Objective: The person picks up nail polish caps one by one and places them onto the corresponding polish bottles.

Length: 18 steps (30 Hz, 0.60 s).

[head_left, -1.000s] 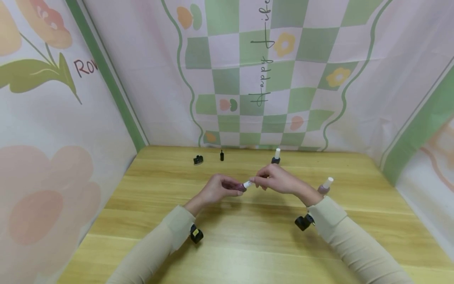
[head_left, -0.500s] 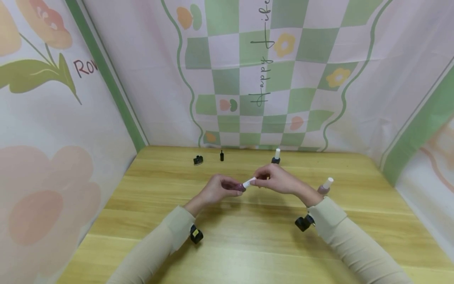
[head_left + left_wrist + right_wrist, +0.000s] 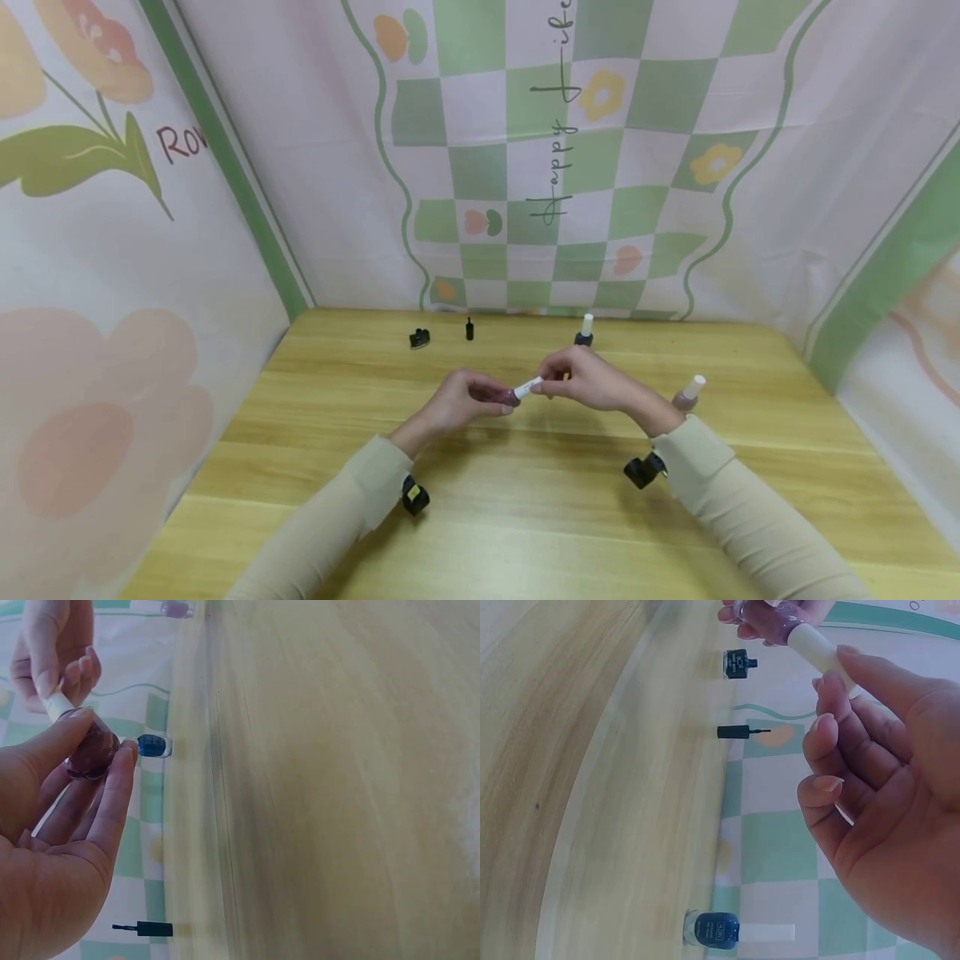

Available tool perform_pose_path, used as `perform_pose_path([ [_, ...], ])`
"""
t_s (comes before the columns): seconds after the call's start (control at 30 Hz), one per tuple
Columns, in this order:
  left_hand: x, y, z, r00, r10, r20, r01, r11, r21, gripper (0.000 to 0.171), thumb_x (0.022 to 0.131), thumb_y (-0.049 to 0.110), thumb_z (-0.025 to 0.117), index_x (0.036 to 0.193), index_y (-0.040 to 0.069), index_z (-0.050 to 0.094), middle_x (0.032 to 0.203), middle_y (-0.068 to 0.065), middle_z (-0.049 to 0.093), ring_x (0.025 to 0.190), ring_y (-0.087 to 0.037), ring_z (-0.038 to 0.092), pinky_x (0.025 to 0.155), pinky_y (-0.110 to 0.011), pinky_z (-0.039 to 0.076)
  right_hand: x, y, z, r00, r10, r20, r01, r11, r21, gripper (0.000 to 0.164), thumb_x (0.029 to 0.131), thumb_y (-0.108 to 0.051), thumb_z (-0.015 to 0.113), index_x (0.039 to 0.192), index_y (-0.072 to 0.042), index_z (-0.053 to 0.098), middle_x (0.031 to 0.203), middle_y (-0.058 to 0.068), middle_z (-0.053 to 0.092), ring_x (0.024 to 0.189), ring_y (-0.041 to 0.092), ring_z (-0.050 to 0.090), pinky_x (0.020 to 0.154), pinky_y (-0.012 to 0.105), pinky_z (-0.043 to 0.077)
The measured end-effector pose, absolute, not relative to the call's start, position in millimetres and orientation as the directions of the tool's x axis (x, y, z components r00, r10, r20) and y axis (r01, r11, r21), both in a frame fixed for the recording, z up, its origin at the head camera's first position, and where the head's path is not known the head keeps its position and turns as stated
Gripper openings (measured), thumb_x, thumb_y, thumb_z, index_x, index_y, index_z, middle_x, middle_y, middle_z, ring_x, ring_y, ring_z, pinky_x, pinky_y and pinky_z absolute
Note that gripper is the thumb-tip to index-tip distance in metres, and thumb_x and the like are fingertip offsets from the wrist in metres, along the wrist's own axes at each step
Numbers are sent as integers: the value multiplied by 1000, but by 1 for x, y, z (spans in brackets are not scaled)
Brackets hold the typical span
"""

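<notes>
My left hand (image 3: 459,402) grips a nail polish bottle (image 3: 94,752) of dark mauve polish between thumb and fingers, above the middle of the table. The bottle lies tilted, its white cap (image 3: 528,387) pointing right and up. On the cap's far end, my right hand (image 3: 585,377) pinches with thumb and forefinger; its other fingers are loosely curled. The cap sits against the bottle's neck in the right wrist view, and I cannot tell whether it is screwed tight.
On the wooden table (image 3: 525,517), a dark blue polish bottle (image 3: 717,930) with white cap stands behind my right hand. A mauve one (image 3: 686,393) stands beside my right wrist. At the back left are an uncapped dark bottle (image 3: 736,664) and a black brush cap (image 3: 469,330), brush up.
My right thumb and fingers have shifted slightly along the white cap, so more of it shows. The left hand and the bottle have hardly moved.
</notes>
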<state>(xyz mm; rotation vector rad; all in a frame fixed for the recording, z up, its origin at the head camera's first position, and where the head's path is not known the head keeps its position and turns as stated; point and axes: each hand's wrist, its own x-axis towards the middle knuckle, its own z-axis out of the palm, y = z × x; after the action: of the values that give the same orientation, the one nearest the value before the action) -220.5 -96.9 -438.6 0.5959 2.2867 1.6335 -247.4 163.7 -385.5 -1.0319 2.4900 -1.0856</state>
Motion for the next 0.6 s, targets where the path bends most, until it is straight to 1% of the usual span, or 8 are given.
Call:
perform_pose_path([
  [0.13, -221, -96, -439, -880, 475, 12, 163, 279, 946, 19, 89, 16, 81, 108, 18, 78, 104, 4, 78, 95, -17, 72, 87, -32, 59, -247, 164, -385, -734, -677, 50, -498, 487, -717, 20, 102, -29, 67, 87, -18, 74, 68, -2, 63, 49, 7, 35, 46, 23, 33],
  [0.27, -221, -96, -438, -881, 473, 8, 161, 283, 946, 18, 89, 17, 81, 107, 18, 78, 104, 4, 78, 96, -17, 72, 87, -32, 59, -247, 164, -386, -741, -671, 42, -486, 492, -722, 25, 103, -34, 64, 87, -18, 75, 66, -2, 62, 45, 6, 33, 44, 24, 32],
  [0.47, -221, -95, -438, -880, 475, 16, 170, 283, 944, 19, 90, 15, 80, 108, 16, 78, 104, 3, 78, 95, -16, 73, 86, -31, 60, -249, 165, -388, -743, -668, 45, -490, 497, -717, 28, 103, -33, 64, 83, -16, 74, 65, -1, 60, 42, 4, 31, 42, 23, 30],
  [0.6, -221, -94, -438, -881, 473, 11, 159, 274, 948, 20, 90, 14, 80, 110, 16, 78, 106, 3, 78, 96, -16, 73, 88, -31, 59, -249, 164, -389, -755, -654, 43, -477, 503, -720, 30, 104, -32, 63, 81, -17, 73, 63, 0, 58, 44, 5, 32, 43, 23, 31],
])
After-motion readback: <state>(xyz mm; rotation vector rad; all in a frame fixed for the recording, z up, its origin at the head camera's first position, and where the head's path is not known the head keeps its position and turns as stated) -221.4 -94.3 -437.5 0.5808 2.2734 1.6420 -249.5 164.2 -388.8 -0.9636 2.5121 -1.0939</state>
